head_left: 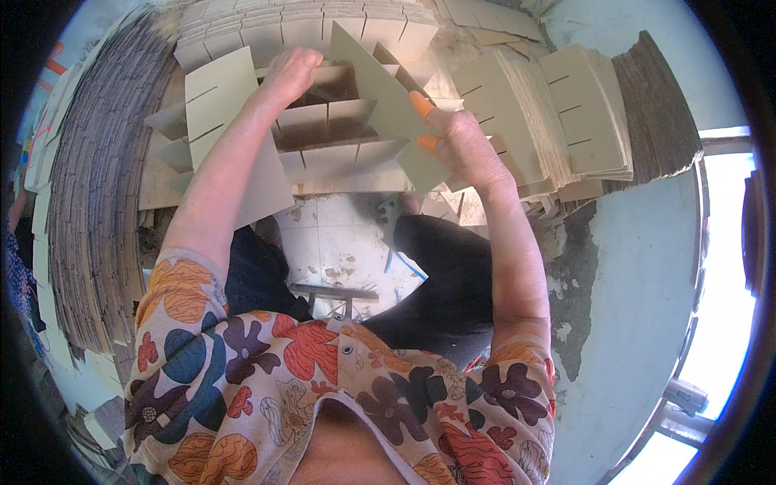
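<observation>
My right hand (466, 145), with orange covers on its fingertips, grips the right edge of a slotted grey cardboard panel (380, 109). This panel stands tilted over the right ends of several cardboard cross strips (327, 121). My left hand (293, 77) is closed at the left end of the farthest strip, its fingertips mostly hidden. Under my left forearm a second slotted cardboard panel (222, 101) leans across the left part of the same strips, whose ends show beyond it.
Stacked slotted cardboard sheets (307, 28) line the far side. More stacks (517, 113) stand at right, by a brown cardboard pile (655, 105). A tall cardboard pile (101, 178) rises at left. Below are my knees, a small stool (335, 293) and a tiled floor (323, 234) with scraps.
</observation>
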`<state>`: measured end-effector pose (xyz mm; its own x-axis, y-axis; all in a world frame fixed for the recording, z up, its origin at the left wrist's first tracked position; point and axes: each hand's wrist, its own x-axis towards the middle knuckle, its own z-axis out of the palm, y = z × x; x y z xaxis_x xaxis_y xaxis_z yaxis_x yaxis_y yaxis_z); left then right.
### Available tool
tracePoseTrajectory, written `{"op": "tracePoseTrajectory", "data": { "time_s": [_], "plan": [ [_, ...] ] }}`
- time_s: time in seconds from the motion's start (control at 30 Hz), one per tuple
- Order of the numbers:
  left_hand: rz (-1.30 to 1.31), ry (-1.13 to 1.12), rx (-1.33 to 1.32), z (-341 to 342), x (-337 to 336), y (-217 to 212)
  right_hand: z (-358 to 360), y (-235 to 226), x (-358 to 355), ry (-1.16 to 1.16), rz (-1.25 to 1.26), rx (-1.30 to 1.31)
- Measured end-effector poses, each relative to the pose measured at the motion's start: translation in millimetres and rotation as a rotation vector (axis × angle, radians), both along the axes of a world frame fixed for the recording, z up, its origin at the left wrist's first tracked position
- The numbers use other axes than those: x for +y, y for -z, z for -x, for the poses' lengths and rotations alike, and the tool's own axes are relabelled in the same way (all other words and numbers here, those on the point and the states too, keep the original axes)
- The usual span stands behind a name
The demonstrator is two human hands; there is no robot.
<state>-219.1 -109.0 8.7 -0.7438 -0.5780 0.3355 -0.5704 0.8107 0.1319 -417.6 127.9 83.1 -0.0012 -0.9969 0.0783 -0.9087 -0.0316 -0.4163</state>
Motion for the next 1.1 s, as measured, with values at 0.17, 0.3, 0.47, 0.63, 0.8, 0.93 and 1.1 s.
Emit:
{"op": "tracePoseTrajectory", "data": {
  "time_s": [0.17,0.3,0.47,0.63,0.8,0.93,1.1],
  "plan": [
    [-0.113,0.153,0.184,9.6,44.9,-29.3,3.7,-2.3,1.3,-0.032,0.01,-0.045],
    [-0.411,0.35,-0.022,17.8,103.9,-51.7,2.5,-3.5,2.5,0.003,0.025,-0.049],
    [-0.443,0.388,0.041,11.6,122.2,-23.0,-2.1,1.1,4.7,0.037,0.019,0.151],
    [-0.403,0.414,0.096,14.1,121.5,-18.0,-14.5,22.4,6.7,-0.02,-0.035,0.245],
    [-0.394,0.311,-0.007,1.9,129.5,-33.0,-24.8,17.8,13.2,-0.002,-0.132,0.276],
    [-0.156,0.321,0.436,-40.3,145.4,-67.0,-46.4,-5.3,11.8,0.218,0.124,0.185],
    [0.022,0.018,0.782,-121.9,145.1,-81.4,-137.8,31.2,10.3,0.338,0.161,-0.51]
  ]
}}
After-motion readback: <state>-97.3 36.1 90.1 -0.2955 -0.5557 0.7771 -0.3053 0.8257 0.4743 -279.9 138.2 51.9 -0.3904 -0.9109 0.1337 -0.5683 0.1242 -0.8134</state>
